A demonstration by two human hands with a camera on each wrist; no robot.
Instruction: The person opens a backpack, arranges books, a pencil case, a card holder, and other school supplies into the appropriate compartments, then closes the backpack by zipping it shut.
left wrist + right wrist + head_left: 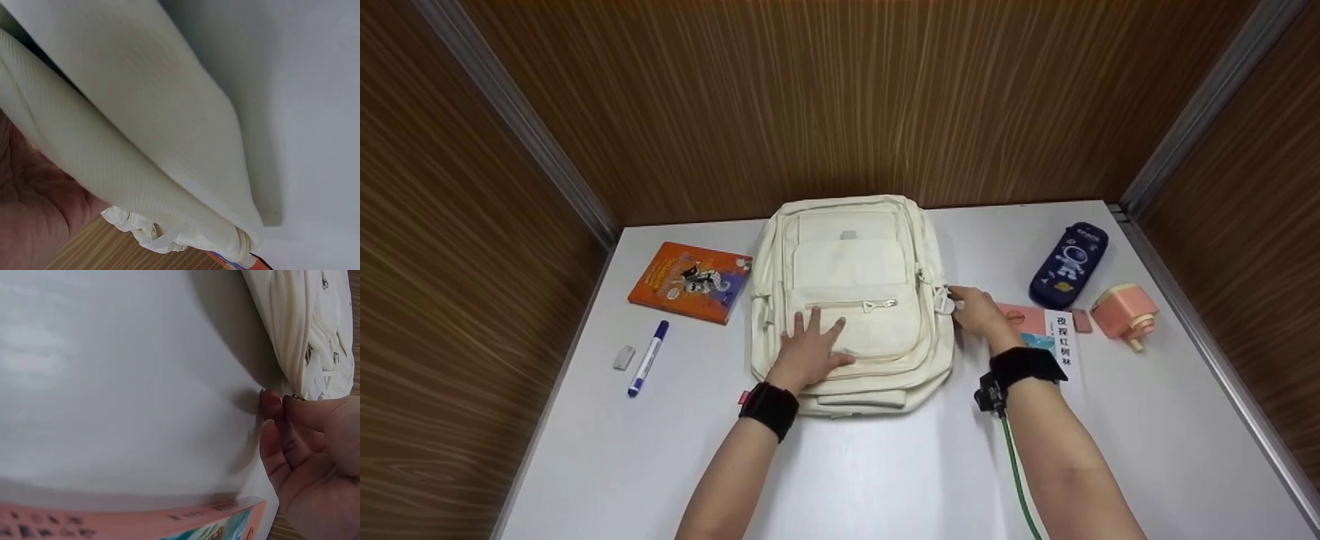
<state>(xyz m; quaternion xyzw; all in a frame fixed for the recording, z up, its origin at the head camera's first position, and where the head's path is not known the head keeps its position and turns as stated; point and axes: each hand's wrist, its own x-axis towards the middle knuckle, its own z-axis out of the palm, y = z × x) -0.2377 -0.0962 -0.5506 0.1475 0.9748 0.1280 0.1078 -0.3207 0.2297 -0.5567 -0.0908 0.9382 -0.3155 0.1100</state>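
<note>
A cream backpack [847, 264] lies on the white table with its front face up. My left hand [807, 354] rests on its lower front pocket, fingers spread, just below a short zipper [851, 304]. At the bag's right side, my right hand [981, 313] pinches a small zipper pull [296, 397] between thumb and forefinger; most of it is covered by the fingers. A white charm [944, 303] hangs beside those fingertips. In the left wrist view, the palm [39, 208] lies against the folded cream fabric [146, 107].
Left of the bag are an orange book [690, 281], a blue-and-white marker [649, 358] and a grey eraser [624, 358]. To the right lie a pink-covered book [1024, 319] partly under my right wrist, a navy pencil case [1069, 266], a pink eraser [1082, 321] and a pink pencil sharpener [1123, 309].
</note>
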